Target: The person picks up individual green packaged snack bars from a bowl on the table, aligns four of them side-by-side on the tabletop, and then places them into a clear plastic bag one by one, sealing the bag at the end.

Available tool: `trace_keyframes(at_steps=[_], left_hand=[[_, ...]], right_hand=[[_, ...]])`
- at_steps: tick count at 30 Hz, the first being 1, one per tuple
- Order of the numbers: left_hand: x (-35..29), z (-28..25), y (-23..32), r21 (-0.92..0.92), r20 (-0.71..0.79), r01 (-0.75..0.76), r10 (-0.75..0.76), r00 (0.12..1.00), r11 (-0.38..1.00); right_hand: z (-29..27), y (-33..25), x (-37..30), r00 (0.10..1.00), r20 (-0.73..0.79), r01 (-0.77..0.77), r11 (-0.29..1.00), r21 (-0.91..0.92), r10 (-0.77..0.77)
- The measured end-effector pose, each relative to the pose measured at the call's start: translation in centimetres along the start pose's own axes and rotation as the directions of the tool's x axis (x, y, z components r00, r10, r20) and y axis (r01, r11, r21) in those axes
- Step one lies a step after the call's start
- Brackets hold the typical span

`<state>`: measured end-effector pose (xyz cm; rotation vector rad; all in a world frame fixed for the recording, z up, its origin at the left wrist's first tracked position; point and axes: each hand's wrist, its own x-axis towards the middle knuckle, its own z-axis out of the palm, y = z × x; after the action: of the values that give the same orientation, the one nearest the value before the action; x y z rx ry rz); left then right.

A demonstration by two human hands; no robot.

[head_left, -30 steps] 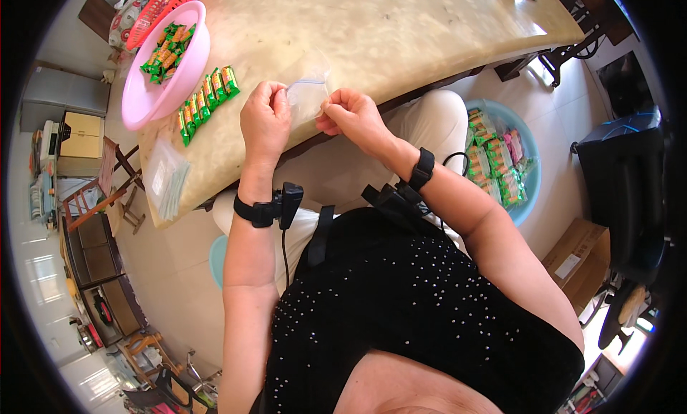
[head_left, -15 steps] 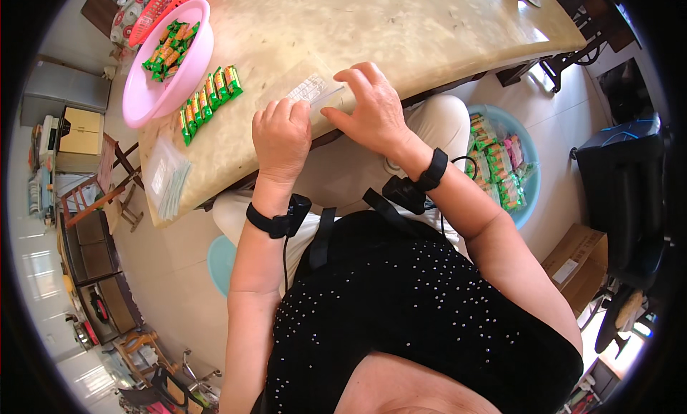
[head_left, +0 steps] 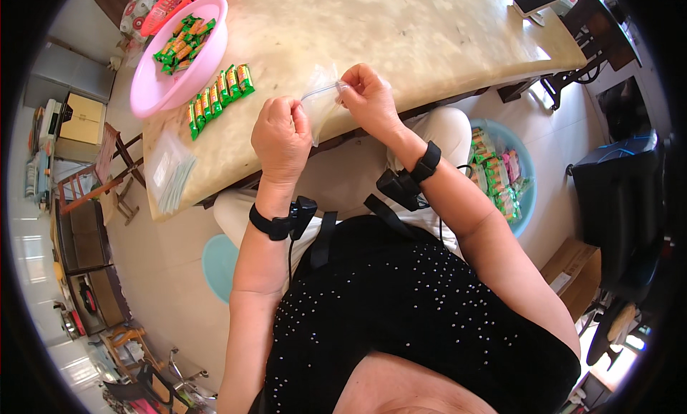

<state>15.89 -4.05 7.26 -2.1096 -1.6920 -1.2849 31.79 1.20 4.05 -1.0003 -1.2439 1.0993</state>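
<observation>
Both hands hold a clear plastic zip bag [head_left: 322, 92] by its top edge, over the near edge of the table. My left hand [head_left: 281, 136] pinches one end, with its fingers curled in. At the other end, my right hand [head_left: 368, 99] grips the bag between thumb and fingers. The bag's mouth shows as a bluish line between the hands; I cannot tell whether it is parted. Left of my hands, a row of several small green-and-orange snack packets [head_left: 220, 99] lies on the table. Nearer the table's left corner sits a stack of flat clear bags [head_left: 170, 172].
A pink basin [head_left: 149, 98] of loose packets stands at the table's [head_left: 401, 35] far left, beside a red basket [head_left: 172, 7]. On the floor at right, a blue tub [head_left: 531, 199] holds filled bags. A phone on a stand [head_left: 535, 0] is at the far right.
My right hand has closed from spread fingers to a pinch on the bag. The bag has been lifted off the table and now hangs between both hands.
</observation>
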Motion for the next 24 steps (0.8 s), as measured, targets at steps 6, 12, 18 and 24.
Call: trace_keyframes(at_steps=[6, 12, 18, 24], left_hand=[[1.8, -2.1, 1.1, 0.122, -0.079, -0.11, 0.12, 0.99, 0.986], [2.2, -4.0, 0.6, 0.203, -0.034, -0.243, 0.255, 0.966, 0.949], [-0.2, -4.0, -2.8, 0.055, -0.174, -0.046, 0.055, 0.983, 0.997], [-1.8, -2.4, -4.0, 0.115, -0.14, -0.033, 0.049, 0.989, 0.993]], right_hand=[[1.7, -4.3, 0.0, 0.886, 0.173, 0.463, 0.839, -0.287, -0.43], [2.9, -5.4, 0.0, 0.731, 0.339, 0.682, 0.646, -0.342, -0.592], [0.3, -3.3, -0.4, 0.737, 0.325, 0.657, 0.515, -0.55, -0.593], [0.0, -2.9, -1.0, 0.791, 0.283, 0.59, 0.553, -0.589, -0.543]])
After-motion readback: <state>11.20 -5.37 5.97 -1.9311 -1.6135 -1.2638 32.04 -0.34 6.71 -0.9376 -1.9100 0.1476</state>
